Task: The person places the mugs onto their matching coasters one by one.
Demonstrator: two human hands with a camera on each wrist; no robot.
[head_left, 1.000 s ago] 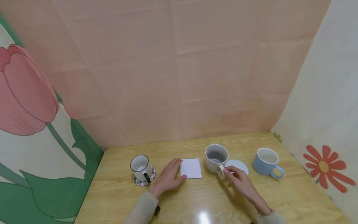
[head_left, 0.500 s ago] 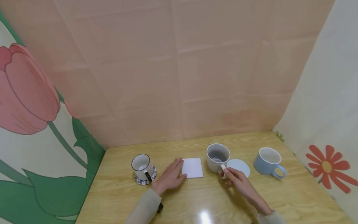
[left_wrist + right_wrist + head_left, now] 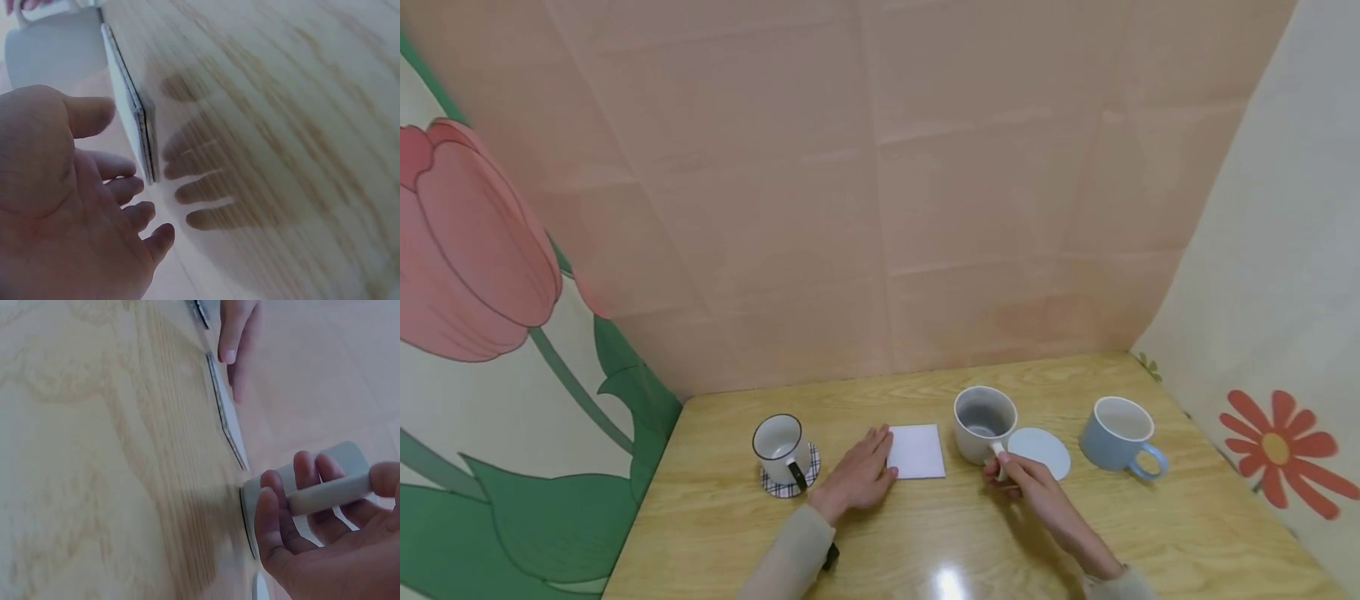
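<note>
Head view: holding the white mug upright on the right half of the table, between the square coaster and the round coaster. Pinching its handle with the right hand, thumb at one end, fingers curled beside it. Cannot tell whether touching the table with the mug's base. Partly covering the round coaster's near edge with that same hand.

Keeping the left hand at the square coaster's left edge, fingers loosely extended, thumb apart from them near the close corner. Cannot tell whether touching the coaster or only just beside it.

Farther right, beyond the round coaster, showing the blue mug, upright, handle turned toward the near right. On the far left, showing the black-rimmed mug on the plaid coaster, dark handle facing the person.

Behind, showing the pink backdrop, with a painted tulip at left and a red flower at right.
</note>
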